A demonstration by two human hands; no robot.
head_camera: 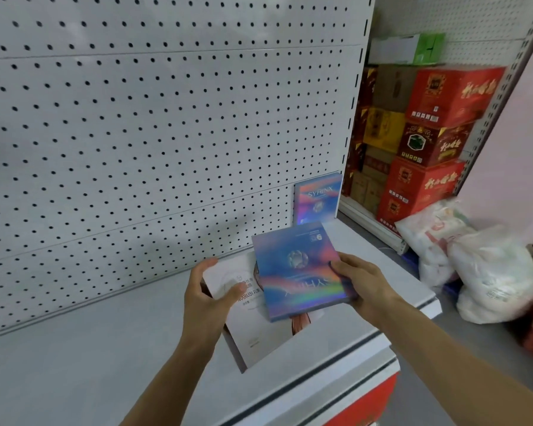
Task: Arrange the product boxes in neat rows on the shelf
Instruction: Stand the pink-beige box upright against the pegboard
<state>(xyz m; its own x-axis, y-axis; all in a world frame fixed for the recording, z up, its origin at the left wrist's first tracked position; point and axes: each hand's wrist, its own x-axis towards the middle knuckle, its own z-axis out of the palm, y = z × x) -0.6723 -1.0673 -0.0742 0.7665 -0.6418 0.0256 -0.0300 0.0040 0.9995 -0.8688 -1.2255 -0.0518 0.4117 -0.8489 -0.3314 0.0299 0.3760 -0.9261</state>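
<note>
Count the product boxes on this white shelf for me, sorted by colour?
Iridescent blue boxes: 2, one standing at the back, one in the right hand
White box: 1, under the left hand
Total: 3

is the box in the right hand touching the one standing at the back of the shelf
Apart. The head view shows bare shelf between the holographic box, held by the right hand, and the upright box.

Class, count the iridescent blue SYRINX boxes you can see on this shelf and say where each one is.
2. One SYRINX box stands upright against the pegboard at the shelf's right end. The other is held in the right hand, over a white box. More may be hidden beneath.
</note>
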